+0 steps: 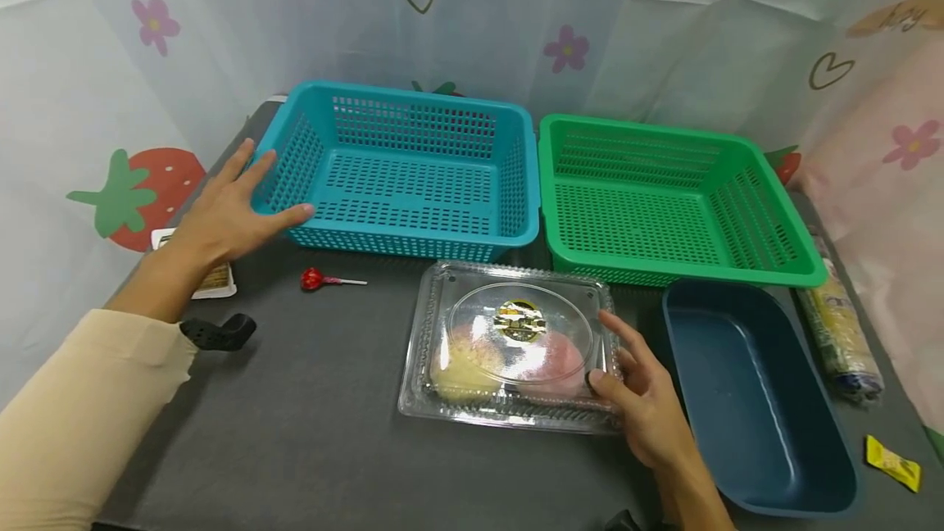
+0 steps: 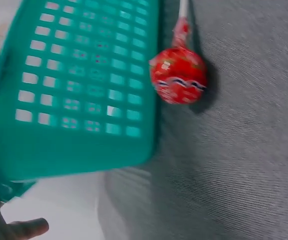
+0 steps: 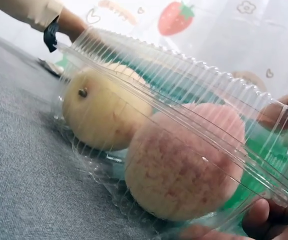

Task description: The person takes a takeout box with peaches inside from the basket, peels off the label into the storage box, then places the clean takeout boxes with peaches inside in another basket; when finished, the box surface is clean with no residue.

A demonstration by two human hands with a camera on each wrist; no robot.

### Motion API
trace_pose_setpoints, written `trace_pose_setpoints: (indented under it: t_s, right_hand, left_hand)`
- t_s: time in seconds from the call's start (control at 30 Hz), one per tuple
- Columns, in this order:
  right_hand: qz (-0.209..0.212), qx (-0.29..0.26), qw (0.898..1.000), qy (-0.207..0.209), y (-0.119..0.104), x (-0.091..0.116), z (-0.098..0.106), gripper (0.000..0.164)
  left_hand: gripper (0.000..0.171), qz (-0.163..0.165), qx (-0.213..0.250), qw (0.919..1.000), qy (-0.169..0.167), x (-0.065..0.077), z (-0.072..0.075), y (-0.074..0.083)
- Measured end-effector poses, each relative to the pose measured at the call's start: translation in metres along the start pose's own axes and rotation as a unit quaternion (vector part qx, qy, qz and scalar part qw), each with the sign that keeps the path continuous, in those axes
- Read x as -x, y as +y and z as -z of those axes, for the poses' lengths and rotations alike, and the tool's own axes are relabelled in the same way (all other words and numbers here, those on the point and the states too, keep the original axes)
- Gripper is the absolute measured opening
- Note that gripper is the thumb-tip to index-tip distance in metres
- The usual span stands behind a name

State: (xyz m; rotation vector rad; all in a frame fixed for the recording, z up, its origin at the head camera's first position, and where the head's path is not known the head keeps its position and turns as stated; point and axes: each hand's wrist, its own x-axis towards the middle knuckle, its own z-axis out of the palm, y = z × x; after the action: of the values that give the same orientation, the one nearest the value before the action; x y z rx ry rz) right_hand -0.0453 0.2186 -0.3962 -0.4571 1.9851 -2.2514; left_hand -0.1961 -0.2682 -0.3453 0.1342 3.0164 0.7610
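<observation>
My left hand (image 1: 230, 211) touches the front left corner of a blue perforated plastic basket (image 1: 413, 228), fingers spread along its left rim and thumb at the front rim. A red-wrapped lollipop (image 1: 313, 279) lies just in front of that basket; in the left wrist view the lollipop (image 2: 179, 75) is close beside the basket wall. My right hand (image 1: 649, 400) grips the right edge of a clear hinged plastic container (image 1: 509, 412), thumb on top. Inside the closed container, the right wrist view shows a yellow round fruit (image 3: 106, 107) with a stem and a pinkish one (image 3: 184, 165).
A green basket (image 1: 693, 269) stands right of the blue one. In front of it is a dark blue basin (image 1: 752, 400). A yellow plastic-wrapped package (image 1: 841, 326) and a small yellow wrapped candy (image 1: 892, 463) lie far right. A flat pack (image 1: 215, 281) is partly hidden behind my left forearm.
</observation>
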Motion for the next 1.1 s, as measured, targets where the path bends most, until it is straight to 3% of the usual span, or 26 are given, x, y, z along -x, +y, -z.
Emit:
trace_pose_setpoints:
  t_s: [0.27, 0.5, 0.8, 1.1]
  right_hand:
    - [0.018, 0.058, 0.998, 0.011, 0.002, 0.000, 0.000, 0.065]
    - [0.032, 0.078, 0.996, 0.009, 0.004, -0.001, -0.001, 0.065]
    - [0.036, 0.099, 0.994, 0.021, 0.004, 0.000, -0.003, 0.064]
    - [0.035, 0.107, 0.993, 0.025, 0.003, 0.000, -0.002, 0.064]
  left_hand:
    - [0.090, -0.030, 0.018, 0.9973, 0.065, 0.016, 0.022, 0.028]
    - [0.091, -0.068, 0.044, 0.9899, 0.116, 0.047, 0.031, 0.057]
    - [0.094, -0.110, 0.100, 0.9713, 0.185, 0.083, 0.022, 0.081]
    - [0.095, -0.152, 0.145, 0.9619, 0.175, 0.104, 0.002, 0.090]
